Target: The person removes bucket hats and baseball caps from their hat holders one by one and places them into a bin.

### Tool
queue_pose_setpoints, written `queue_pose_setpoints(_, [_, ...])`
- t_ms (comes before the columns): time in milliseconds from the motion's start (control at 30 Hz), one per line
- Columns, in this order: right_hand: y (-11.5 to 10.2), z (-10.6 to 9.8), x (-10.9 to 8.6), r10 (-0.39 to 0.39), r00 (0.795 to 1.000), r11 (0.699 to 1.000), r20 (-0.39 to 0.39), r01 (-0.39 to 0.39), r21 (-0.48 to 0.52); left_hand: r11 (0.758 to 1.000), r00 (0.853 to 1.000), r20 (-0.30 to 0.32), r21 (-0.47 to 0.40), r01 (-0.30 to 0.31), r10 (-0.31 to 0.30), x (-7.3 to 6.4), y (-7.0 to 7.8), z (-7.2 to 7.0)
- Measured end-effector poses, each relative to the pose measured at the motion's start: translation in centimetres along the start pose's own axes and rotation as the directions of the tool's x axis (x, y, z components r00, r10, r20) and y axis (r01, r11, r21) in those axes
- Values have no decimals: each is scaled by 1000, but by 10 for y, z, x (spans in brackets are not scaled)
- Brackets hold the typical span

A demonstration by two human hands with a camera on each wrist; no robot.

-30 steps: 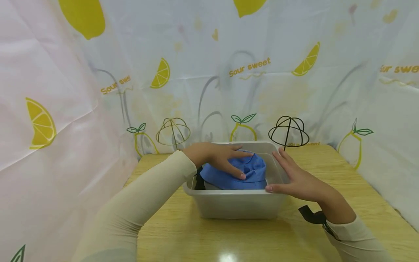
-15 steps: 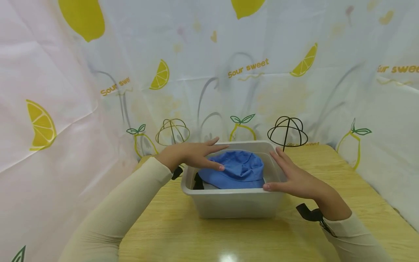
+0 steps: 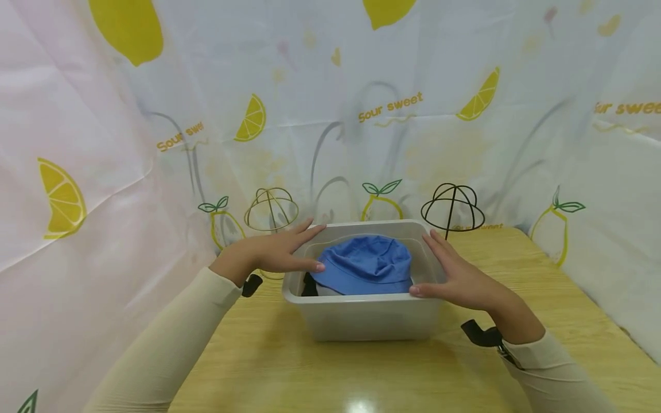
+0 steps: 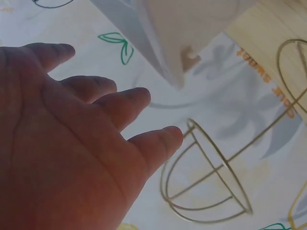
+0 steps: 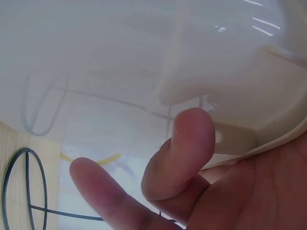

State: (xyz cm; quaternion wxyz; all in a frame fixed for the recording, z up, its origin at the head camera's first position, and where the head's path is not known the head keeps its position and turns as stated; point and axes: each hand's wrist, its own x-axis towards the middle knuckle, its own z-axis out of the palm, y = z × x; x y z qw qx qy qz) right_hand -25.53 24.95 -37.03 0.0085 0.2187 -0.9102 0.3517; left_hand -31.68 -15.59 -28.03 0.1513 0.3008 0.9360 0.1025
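A blue cap lies in a light grey plastic bin, its brim toward the near side. Something black and a bit of pale material show beneath it. With fingers spread, my left hand is at the bin's left side, its thumb overlapping the cap's left edge in the head view. In the left wrist view the palm holds nothing. My right hand is at the bin's right side, thumb at the near rim and the other fingers extended along the side wall.
The bin stands on a light wooden table. Behind it are a gold wire hat stand on the left and a black wire hat stand on the right. A lemon-print cloth encloses the back and sides.
My left hand has drawn back leftward from over the cap to the bin's left side. The right hand stays at the right side, and the bin sits slightly further left in view.
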Motion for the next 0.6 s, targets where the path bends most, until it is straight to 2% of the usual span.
queue_pose_setpoints(100, [0, 1, 0, 2, 1000, 1000, -10, -2, 1, 1000, 1000, -23, -30, 4, -5, -8, -11, 7])
queue_pose_setpoints(200, [0, 1, 0, 2, 1000, 1000, -21, -2, 6, 999, 999, -43, -48, 6, -8, -19, -17, 12])
queue_pose_setpoints(433, [3, 2, 1, -39, 995, 999, -95, 40, 12, 991, 997, -72, -127, -40, 31, -40, -17, 24])
queue_pose_setpoints(600, [3, -2, -1, -75, 990, 997, -115, 77, 14, 987, 995, -95, -158, -8, -7, -47, -31, 34])
